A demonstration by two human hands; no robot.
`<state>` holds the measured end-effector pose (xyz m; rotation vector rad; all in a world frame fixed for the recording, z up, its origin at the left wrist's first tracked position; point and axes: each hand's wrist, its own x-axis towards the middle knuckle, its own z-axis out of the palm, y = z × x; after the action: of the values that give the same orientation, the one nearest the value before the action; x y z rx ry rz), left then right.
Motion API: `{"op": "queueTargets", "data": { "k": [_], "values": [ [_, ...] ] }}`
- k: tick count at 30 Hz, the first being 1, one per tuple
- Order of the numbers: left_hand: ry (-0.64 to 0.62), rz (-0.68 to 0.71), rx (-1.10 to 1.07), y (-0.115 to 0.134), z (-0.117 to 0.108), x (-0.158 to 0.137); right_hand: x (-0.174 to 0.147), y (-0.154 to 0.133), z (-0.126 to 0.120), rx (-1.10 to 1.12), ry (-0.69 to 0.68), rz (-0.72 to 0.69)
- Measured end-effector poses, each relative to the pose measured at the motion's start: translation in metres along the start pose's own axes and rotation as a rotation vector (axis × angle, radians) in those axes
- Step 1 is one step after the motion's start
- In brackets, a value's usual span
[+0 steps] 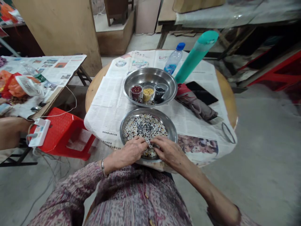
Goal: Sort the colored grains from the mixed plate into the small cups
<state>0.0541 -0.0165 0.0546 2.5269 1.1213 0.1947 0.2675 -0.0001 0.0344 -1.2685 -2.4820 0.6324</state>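
In front of me a steel plate (173, 134) holds a spread of mixed white, yellow and dark beans or grains (146, 124). My left hand (134, 148) rests over its near left side, fingers bent together with the tips at the grains. Opposite it, my right hand (166, 150) curls over the near right side, thumb and fingers drawn in. What lies between the fingertips is too small to make out. Behind, a larger steel basin (150, 74) contains three clear cups: dark red beans (136, 91), yellow beans (148, 93) and black beans (160, 91).
Newspaper (101, 100) covers the round table. Beyond the basin stand a blue-capped bottle (174, 59) and a tall teal container (197, 56). A folded umbrella (196, 103) and a black tablet-like device (202, 93) lie right. A red stool (63, 135) with a power strip (39, 132) stands left.
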Motion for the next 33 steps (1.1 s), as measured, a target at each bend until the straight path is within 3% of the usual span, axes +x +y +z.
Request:
{"op": "queueTargets", "data": {
  "k": [4,10,13,18,20,24,29,33],
  "values": [
    [0.069,0.028,0.055,-0.007,-0.001,-0.005,-0.004,-0.006,-0.001,-0.021,-0.030,-0.040],
    [0.385,-0.066,0.118,-0.037,0.010,-0.014,0.003,-0.023,0.020,-0.063,-0.192,-0.112],
    [0.497,0.014,0.058,-0.046,0.015,-0.018,0.016,-0.023,0.024,-0.148,-0.150,-0.058],
    [0.621,0.048,-0.038,-0.051,0.025,-0.019,0.040,-0.006,0.011,-0.283,-0.020,0.146],
    [0.649,0.046,-0.055,-0.053,0.029,-0.018,0.048,-0.004,0.008,-0.296,0.039,0.160],
    [0.646,0.041,-0.014,-0.055,0.034,-0.017,0.060,-0.016,0.016,-0.293,0.105,0.023],
    [0.611,0.015,0.051,-0.053,0.031,-0.017,0.072,-0.026,0.030,-0.208,-0.070,-0.104],
    [0.594,0.013,0.059,-0.052,0.029,-0.017,0.073,-0.006,0.019,-0.249,-0.076,-0.002]
  ]
}}
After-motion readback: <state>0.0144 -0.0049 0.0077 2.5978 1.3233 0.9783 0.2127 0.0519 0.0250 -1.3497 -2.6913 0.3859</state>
